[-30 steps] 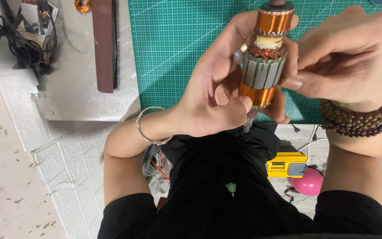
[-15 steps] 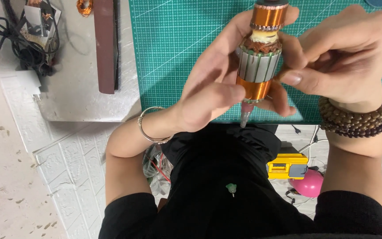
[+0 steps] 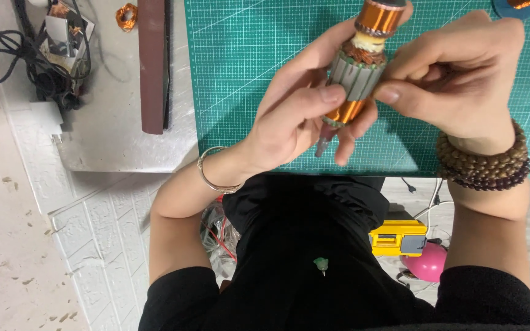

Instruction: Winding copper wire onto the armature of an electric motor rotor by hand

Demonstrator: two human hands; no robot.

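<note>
A motor armature (image 3: 358, 68) with a grey slotted core, copper windings and a copper commutator on top is held tilted above a green cutting mat (image 3: 246, 55). My left hand (image 3: 302, 110) wraps around its lower half, thumb pressed on the core, with the steel shaft poking out below the fingers. My right hand (image 3: 455, 76) pinches the core's right side with thumb and fingertips. A metal bangle is on my left wrist, and brown bead bracelets are on my right wrist.
A dark brown strip (image 3: 153, 61) lies on a grey metal plate (image 3: 111, 135) left of the mat. Black cables (image 3: 13, 55) and a small copper coil (image 3: 126, 16) lie at the top left. Below the table edge sit a yellow device (image 3: 397, 238) and a pink object (image 3: 427, 262).
The armature has tilted so its top leans to the right, and it has risen slightly. Both hands shifted with it and kept their hold.
</note>
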